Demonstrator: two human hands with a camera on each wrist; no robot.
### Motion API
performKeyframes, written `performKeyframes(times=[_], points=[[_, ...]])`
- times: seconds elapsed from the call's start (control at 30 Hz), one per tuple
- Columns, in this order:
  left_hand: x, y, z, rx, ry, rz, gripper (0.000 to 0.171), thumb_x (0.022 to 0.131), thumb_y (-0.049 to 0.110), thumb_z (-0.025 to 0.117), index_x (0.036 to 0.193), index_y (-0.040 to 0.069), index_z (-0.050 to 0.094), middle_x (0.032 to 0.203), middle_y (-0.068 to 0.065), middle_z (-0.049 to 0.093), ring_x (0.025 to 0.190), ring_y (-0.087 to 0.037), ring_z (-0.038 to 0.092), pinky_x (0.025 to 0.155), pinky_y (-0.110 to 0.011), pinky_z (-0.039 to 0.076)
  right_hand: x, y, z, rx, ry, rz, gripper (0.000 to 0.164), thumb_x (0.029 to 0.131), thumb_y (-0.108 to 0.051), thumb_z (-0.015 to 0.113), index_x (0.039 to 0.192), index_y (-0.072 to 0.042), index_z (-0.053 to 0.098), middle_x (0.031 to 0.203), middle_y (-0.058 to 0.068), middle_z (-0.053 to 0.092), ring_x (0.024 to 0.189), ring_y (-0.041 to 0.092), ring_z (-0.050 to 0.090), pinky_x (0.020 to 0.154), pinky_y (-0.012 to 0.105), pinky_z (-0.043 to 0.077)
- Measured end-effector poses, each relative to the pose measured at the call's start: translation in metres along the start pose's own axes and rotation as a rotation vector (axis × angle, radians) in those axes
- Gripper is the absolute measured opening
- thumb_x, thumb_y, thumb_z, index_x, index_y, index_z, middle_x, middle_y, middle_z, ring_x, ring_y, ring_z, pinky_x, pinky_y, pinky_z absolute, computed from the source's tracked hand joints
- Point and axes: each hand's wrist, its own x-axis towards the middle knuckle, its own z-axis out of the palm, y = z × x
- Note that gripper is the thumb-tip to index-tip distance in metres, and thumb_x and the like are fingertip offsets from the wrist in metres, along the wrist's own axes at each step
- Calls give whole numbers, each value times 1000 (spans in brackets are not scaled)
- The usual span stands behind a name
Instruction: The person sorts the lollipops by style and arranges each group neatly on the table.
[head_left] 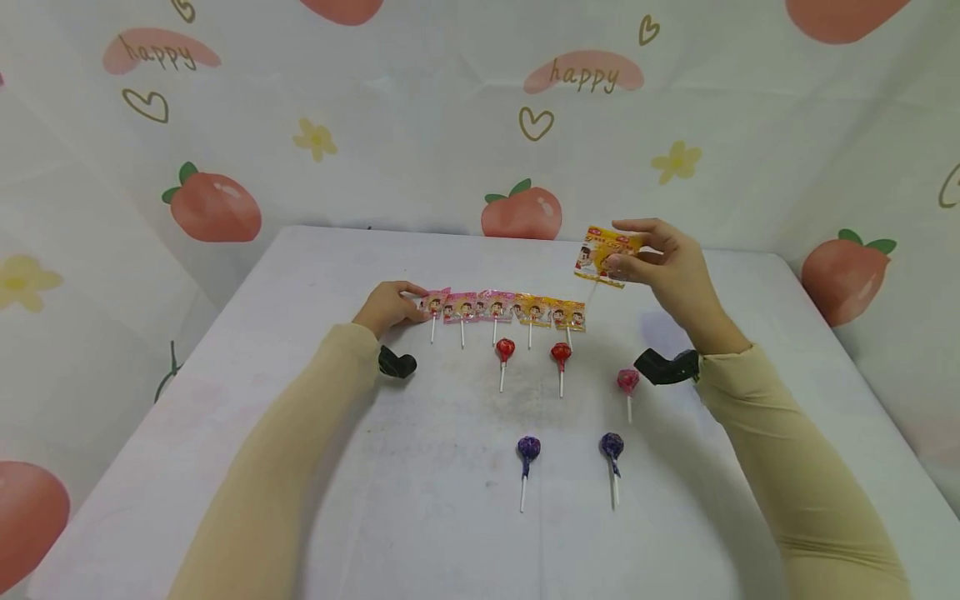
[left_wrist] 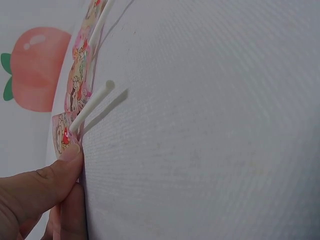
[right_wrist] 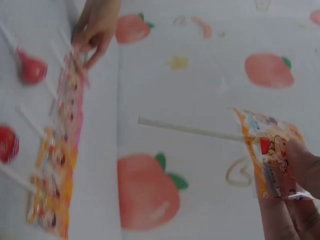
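White table [head_left: 420,500] against a printed cloth backdrop [head_left: 420,108]; a person's two hands at work over its far half. Left hand [head_left: 384,307]: thumb and fingers together, pinching the wrapper of the end pink packet lollipop [head_left: 436,303], which lies on the surface at the left end of a row; the row runs roughly along the far edge, set in a little from it. Right hand [head_left: 667,262]: thumb and fingers clamped on the wrapper of the raised orange packet lollipop [head_left: 595,249]; this is held above the surface, right of the row and toward the far right corner, its white stick bare below the wrapper.

Row, continuing rightward: second pink packet [head_left: 460,308]; third pink packet [head_left: 496,306]; first orange packet [head_left: 534,309]; second orange packet [head_left: 568,316]; neighbouring wrappers touch or overlap; sticks point toward the near edge.

Nearer the near edge than the row: left red lollipop [head_left: 506,348] and right red lollipop [head_left: 560,354], apart; round pink lollipop [head_left: 627,381], to their right; nearest that edge, left purple lollipop [head_left: 528,449] and right purple lollipop [head_left: 612,445], apart.
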Motion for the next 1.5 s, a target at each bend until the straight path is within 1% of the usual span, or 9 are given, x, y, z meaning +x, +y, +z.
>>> performKeyframes(times=[0.2,0.43,0.53,0.67,0.8,0.97,1.1,1.27,1.5], points=[[-1,0,1,-10,2,-10,50,82,17,78,129,19,61,113,-11,53,98,-24,43,93,-38,35,11,29,-16,-77,53,32,38,85,-9,73,121,-8,63,92,-5,62,74,2,68,70,18,54],[-1,1,0,-10,2,-8,50,82,18,78,129,20,61,108,-9,53,96,-24,43,92,-38,35,16,72,-23,-110,-21,185,47,87,-10,72,129,3,55,89,-11,64,75,-1,66,70,18,54],[-1,1,0,-10,2,-1,50,82,18,78,129,19,62,106,-9,53,94,-23,43,90,-37,35,18,87,-21,-167,-95,268,49,88,-11,70,131,5,53,94,-3,63,75,-1,65,70,19,55],[0,1,0,-5,0,3,50,82,17,78,129,19,62,102,-8,52,90,-22,43,86,-35,35,20,100,-18,-308,-198,364,47,90,-15,70,131,3,55,103,11,58,73,0,59,68,19,54],[1,0,0,-4,-3,4,50,81,18,79,128,19,62,97,-6,51,87,-21,43,83,-33,35,23,106,-17,-362,-257,416,46,90,-16,69,130,2,56,102,13,61,72,2,59,66,18,52],[1,-1,0,-7,1,4,50,81,18,79,128,18,62,93,-5,52,85,-20,44,80,-33,35,25,107,-18,-322,-292,439,47,91,-14,69,130,7,54,89,3,64,70,2,62,65,18,52],[0,0,0,-7,3,6,50,81,18,79,128,18,62,97,-7,53,88,-21,44,83,-34,36,27,108,-18,-399,-302,439,46,89,-17,71,126,6,58,86,1,64,69,2,57,63,18,49],[-1,1,1,-1,1,8,50,81,19,79,128,19,62,108,-9,53,94,-23,43,89,-37,35,29,109,-18,-477,-301,459,45,87,-20,73,124,3,60,94,6,62,72,6,54,63,18,47],[1,-1,0,8,-2,9,51,81,19,79,129,18,61,102,-8,53,92,-22,43,87,-36,35,31,108,-16,-495,-305,473,45,87,-18,74,124,5,60,106,16,60,73,5,55,64,16,48]])
